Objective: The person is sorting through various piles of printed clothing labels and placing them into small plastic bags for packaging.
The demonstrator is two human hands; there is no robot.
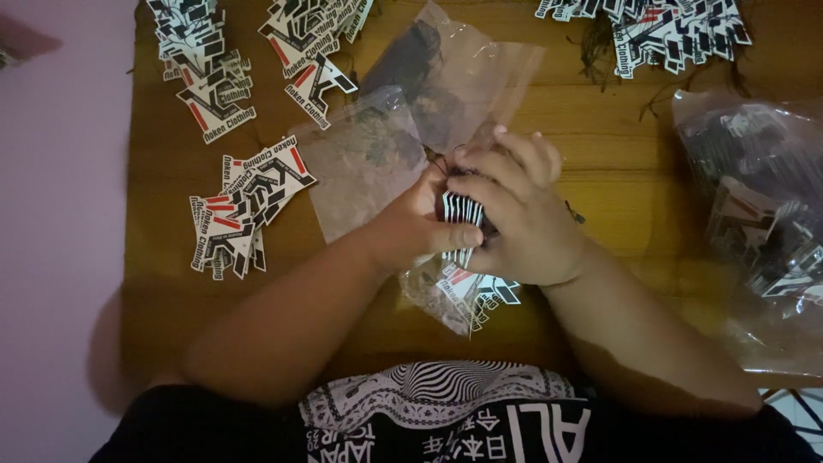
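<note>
While loose tags lie sorted in heaps (243, 208) toward the table's (600, 137) left edge, both hands meet at its middle, the left hand (420, 225) and right hand (523, 214) pinching one small stack of tags (461, 216) closed, squaring it over clear bags (403, 129)

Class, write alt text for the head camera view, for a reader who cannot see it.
A person's left hand and right hand together grip a small stack of black-and-white tags over a wooden table. Clear plastic bags lie beneath the hands, and more piles of tags are scattered around.
</note>
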